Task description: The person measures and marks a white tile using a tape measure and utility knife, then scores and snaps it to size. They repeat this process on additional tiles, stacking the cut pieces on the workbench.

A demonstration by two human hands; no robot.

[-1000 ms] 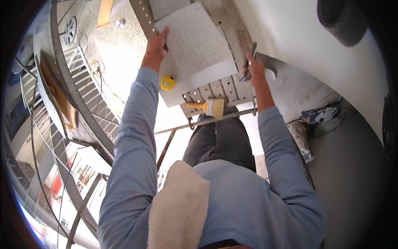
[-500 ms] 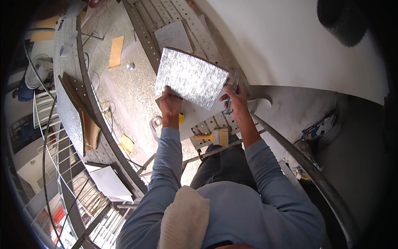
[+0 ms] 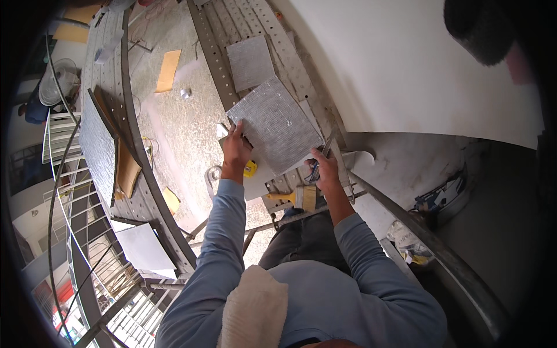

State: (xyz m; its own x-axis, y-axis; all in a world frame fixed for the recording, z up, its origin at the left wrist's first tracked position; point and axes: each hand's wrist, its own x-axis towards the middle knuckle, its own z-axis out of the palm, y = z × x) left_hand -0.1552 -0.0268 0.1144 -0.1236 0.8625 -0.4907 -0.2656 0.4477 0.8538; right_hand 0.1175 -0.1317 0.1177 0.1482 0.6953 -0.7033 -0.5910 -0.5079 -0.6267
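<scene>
My left hand (image 3: 237, 152) is closed on the left edge of a silver foil-faced insulation sheet (image 3: 277, 124), thumb on top of the foil. At the sheet's lower right corner, my right hand (image 3: 324, 169) is wrapped round a pair of scissors (image 3: 330, 143). Their blades point up and away, beside that corner; whether the hand also touches the sheet is hard to tell. A yellow tape measure (image 3: 250, 169) lies just below my left hand. Nearer to me rests a wide paintbrush (image 3: 301, 198) with a yellow handle.
A second foil piece (image 3: 250, 61) lies on the perforated metal plank (image 3: 209, 43). Foil-faced panels (image 3: 97, 139) and a white sheet (image 3: 141, 246) rest on the left plank. A tape roll (image 3: 212, 177) is left of my wrist. A metal rail (image 3: 406, 226) runs along the right, below the white wall (image 3: 371, 75).
The sheet has tilted and turned, so its foil now looks grey, not bright. My right hand with the scissors has come slightly lower. The whole view has shifted a little.
</scene>
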